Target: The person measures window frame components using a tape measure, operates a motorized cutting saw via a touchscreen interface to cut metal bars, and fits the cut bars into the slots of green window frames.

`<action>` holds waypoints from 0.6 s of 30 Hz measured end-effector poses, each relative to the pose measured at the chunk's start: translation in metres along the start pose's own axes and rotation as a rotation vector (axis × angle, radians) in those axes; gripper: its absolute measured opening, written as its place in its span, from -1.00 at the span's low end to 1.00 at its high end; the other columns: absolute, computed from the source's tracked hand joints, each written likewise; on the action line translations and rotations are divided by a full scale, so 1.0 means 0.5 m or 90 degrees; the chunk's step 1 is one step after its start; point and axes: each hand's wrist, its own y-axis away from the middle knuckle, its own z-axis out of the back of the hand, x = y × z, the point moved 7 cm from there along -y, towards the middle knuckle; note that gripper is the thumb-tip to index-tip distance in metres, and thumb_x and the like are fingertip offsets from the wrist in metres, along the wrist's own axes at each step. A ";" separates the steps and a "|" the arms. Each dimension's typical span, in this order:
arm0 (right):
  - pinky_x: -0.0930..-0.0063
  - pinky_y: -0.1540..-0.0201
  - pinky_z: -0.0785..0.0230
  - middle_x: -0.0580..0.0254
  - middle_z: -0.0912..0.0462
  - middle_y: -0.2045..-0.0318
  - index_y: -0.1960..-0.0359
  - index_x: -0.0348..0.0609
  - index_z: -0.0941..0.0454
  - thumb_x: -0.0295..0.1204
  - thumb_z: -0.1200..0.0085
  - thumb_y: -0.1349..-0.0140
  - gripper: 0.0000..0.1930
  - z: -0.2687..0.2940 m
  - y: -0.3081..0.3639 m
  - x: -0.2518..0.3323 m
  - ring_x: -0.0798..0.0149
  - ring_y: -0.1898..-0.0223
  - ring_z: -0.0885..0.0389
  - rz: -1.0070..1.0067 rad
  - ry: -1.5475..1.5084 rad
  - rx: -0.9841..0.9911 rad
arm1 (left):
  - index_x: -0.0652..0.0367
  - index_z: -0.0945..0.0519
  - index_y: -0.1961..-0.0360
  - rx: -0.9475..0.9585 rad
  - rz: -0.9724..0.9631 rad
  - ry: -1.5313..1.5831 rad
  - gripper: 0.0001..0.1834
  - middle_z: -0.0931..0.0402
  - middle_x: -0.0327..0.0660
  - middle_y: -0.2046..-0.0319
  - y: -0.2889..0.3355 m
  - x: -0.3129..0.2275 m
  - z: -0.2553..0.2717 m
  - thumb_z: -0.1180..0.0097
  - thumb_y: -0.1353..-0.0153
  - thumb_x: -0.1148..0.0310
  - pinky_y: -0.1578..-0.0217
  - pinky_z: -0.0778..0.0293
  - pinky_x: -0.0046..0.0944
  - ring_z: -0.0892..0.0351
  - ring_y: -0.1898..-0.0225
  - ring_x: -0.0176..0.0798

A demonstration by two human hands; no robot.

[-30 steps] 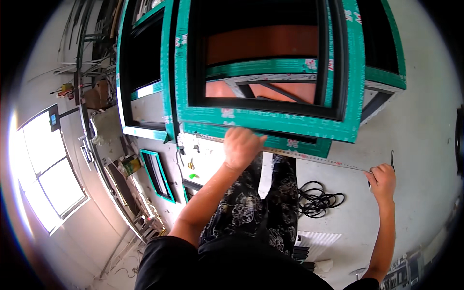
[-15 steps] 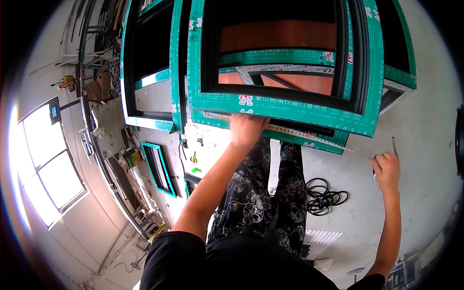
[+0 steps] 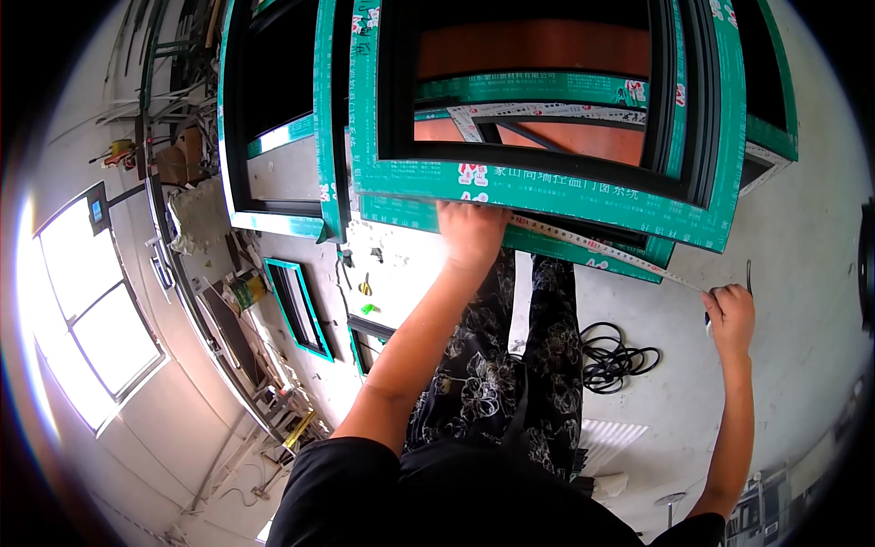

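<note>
A tape measure's white blade (image 3: pixel 592 244) stretches between my two hands, along the lower edge of a green-wrapped window frame (image 3: pixel 547 187). My left hand (image 3: pixel 472 235) is closed on the blade at that edge, its fingertips partly hidden by the frame. Out to the right, beyond the frame's corner, my right hand (image 3: pixel 731 319) is closed around the tape measure's case, which is mostly hidden in the palm. A thin dark strap or clip sticks up beside the right hand. Another green frame member (image 3: pixel 629 264) lies just below the blade.
More green-wrapped frames stand at the left (image 3: pixel 325 118) and far right (image 3: pixel 773 137). A small green-edged frame (image 3: pixel 299 308) lies on the floor at left, near yellow-handled scissors (image 3: pixel 365 284). Coiled black cord (image 3: pixel 620 357) lies right of my legs. A cluttered rack (image 3: pixel 182 164) lines the wall.
The frames sit slightly higher and wider in view. My left hand has shifted a little up along with them; the right hand stays nearly in place, and the blade remains stretched between both.
</note>
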 end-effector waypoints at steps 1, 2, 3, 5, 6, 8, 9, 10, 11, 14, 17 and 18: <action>0.21 0.36 -0.24 0.14 -0.45 0.58 0.58 -0.23 -0.50 -0.32 -0.25 -0.07 -0.74 -0.004 -0.009 0.006 0.04 0.42 -0.40 0.009 0.007 0.006 | 0.06 -0.66 0.29 -0.022 0.022 0.001 -0.72 -0.52 -0.07 0.34 0.004 0.014 -0.004 -0.32 0.07 0.25 0.05 -0.34 0.12 -0.51 0.24 0.09; 0.21 0.36 -0.24 0.14 -0.45 0.57 0.58 -0.23 -0.49 -0.31 -0.24 -0.08 -0.74 -0.008 -0.017 0.008 0.04 0.42 -0.41 0.018 0.014 0.012 | 0.07 -0.66 0.27 -0.003 0.048 0.029 -0.70 -0.51 -0.05 0.34 0.007 0.030 -0.016 -0.32 0.08 0.25 0.00 -0.31 0.15 -0.50 0.22 0.13; 0.21 0.36 -0.24 0.14 -0.45 0.57 0.58 -0.23 -0.49 -0.31 -0.24 -0.08 -0.74 -0.011 -0.024 0.003 0.04 0.42 -0.41 0.016 0.013 0.014 | 0.07 -0.66 0.27 -0.001 0.048 0.029 -0.70 -0.51 -0.05 0.34 0.011 0.036 -0.020 -0.32 0.08 0.25 0.00 -0.31 0.15 -0.50 0.22 0.13; 0.20 0.36 -0.24 0.13 -0.45 0.58 0.59 -0.22 -0.48 -0.30 -0.23 -0.09 -0.73 -0.016 -0.037 -0.005 0.04 0.42 -0.40 0.027 0.026 0.012 | 0.07 -0.66 0.22 0.019 0.034 -0.016 -0.67 -0.50 -0.03 0.28 0.020 0.039 -0.029 -0.32 0.07 0.25 -0.04 -0.28 0.16 -0.48 0.14 0.13; 0.20 0.36 -0.24 0.13 -0.45 0.58 0.59 -0.22 -0.48 -0.30 -0.23 -0.09 -0.73 -0.017 -0.042 -0.006 0.04 0.42 -0.40 0.025 0.025 0.013 | 0.08 -0.67 0.23 0.010 0.013 -0.036 -0.67 -0.48 0.01 0.21 0.018 0.030 -0.025 -0.33 0.07 0.25 -0.05 -0.26 0.18 -0.44 0.07 0.14; 0.17 0.37 -0.24 0.13 -0.44 0.59 0.60 -0.21 -0.47 -0.29 -0.22 -0.09 -0.71 -0.017 -0.052 -0.008 0.02 0.43 -0.41 0.000 0.036 0.008 | 0.07 -0.63 0.21 -0.027 -0.015 -0.059 -0.65 -0.48 -0.05 0.25 0.011 0.025 -0.018 -0.33 0.06 0.23 0.04 -0.31 0.14 -0.47 0.14 0.10; 0.17 0.37 -0.24 0.13 -0.44 0.59 0.60 -0.21 -0.47 -0.29 -0.22 -0.09 -0.71 -0.016 -0.051 -0.010 0.02 0.43 -0.41 -0.004 0.039 0.009 | 0.07 -0.60 0.19 -0.066 -0.043 -0.079 -0.63 -0.48 -0.11 0.29 0.008 0.017 -0.011 -0.33 0.06 0.22 0.13 -0.36 0.09 -0.50 0.20 0.07; 0.16 0.37 -0.24 0.13 -0.44 0.59 0.61 -0.20 -0.47 -0.29 -0.22 -0.09 -0.72 -0.014 -0.049 -0.010 0.02 0.43 -0.41 0.004 0.043 0.001 | 0.07 -0.60 0.19 -0.064 -0.045 -0.073 -0.63 -0.48 -0.11 0.29 0.004 0.015 -0.010 -0.33 0.06 0.22 0.13 -0.36 0.09 -0.50 0.20 0.07; 0.15 0.37 -0.24 0.12 -0.45 0.60 0.62 -0.19 -0.47 -0.29 -0.23 -0.09 -0.72 -0.012 -0.049 -0.009 0.01 0.43 -0.42 0.011 0.047 -0.006 | 0.13 -0.59 0.15 -0.035 0.027 -0.016 -0.61 -0.47 -0.02 0.20 -0.001 0.032 -0.013 -0.30 0.05 0.26 0.03 -0.30 0.12 -0.44 0.12 0.15; 0.15 0.38 -0.24 0.13 -0.47 0.58 0.62 -0.17 -0.49 -0.28 -0.25 -0.07 -0.72 -0.010 -0.055 -0.010 0.01 0.44 -0.44 0.046 0.072 -0.010 | 0.20 -0.57 0.12 0.068 0.123 0.041 -0.62 -0.49 0.07 0.14 0.006 0.049 -0.035 -0.24 0.02 0.33 0.00 -0.27 0.13 -0.40 0.10 0.23; 0.19 0.39 -0.25 0.17 -0.47 0.60 0.61 -0.16 -0.51 -0.28 -0.28 -0.03 -0.74 -0.012 -0.071 0.002 0.05 0.45 -0.44 0.063 0.075 -0.055 | 0.19 -0.62 0.24 0.009 0.039 -0.057 -0.73 -0.52 0.06 0.16 0.014 0.060 -0.032 -0.24 -0.02 0.33 0.03 -0.27 0.11 -0.41 0.09 0.22; 0.19 0.39 -0.25 0.17 -0.47 0.60 0.61 -0.16 -0.51 -0.28 -0.28 -0.03 -0.74 -0.014 -0.069 -0.004 0.05 0.45 -0.44 0.054 0.089 -0.050 | 0.23 -0.62 0.24 0.004 0.034 -0.083 -0.72 -0.52 0.08 0.17 0.014 0.060 -0.035 -0.24 -0.02 0.33 0.03 -0.26 0.13 -0.41 0.09 0.23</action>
